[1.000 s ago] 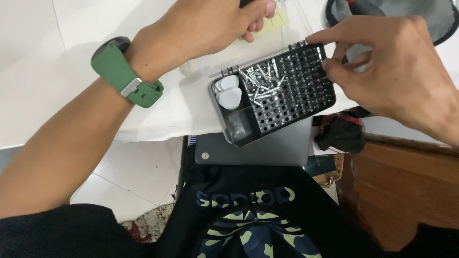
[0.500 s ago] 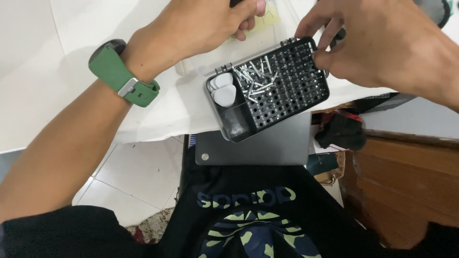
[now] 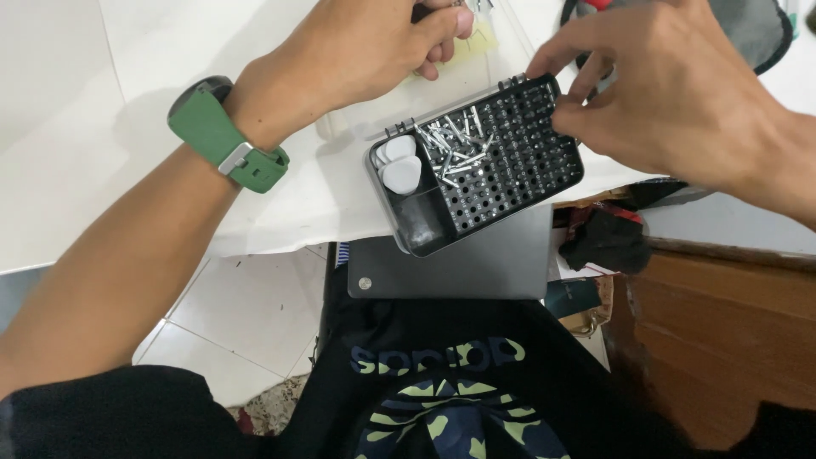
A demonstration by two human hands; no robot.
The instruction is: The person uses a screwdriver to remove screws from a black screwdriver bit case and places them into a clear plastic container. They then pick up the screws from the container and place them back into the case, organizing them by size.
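The right hand [image 3: 680,93] pinches into the black perforated plastic bit tray [image 3: 476,174], fingertips together over its holes, while the left hand [image 3: 365,51] closes on a small dark object above

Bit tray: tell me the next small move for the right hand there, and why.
Probably lower the right hand so its fingertips pinch one bit at the far right corner of the bit tray. They curl right over that corner, apparently holding nothing. A pile of loose bits lies further left. The left hand is closed on a dark handle at the top edge.
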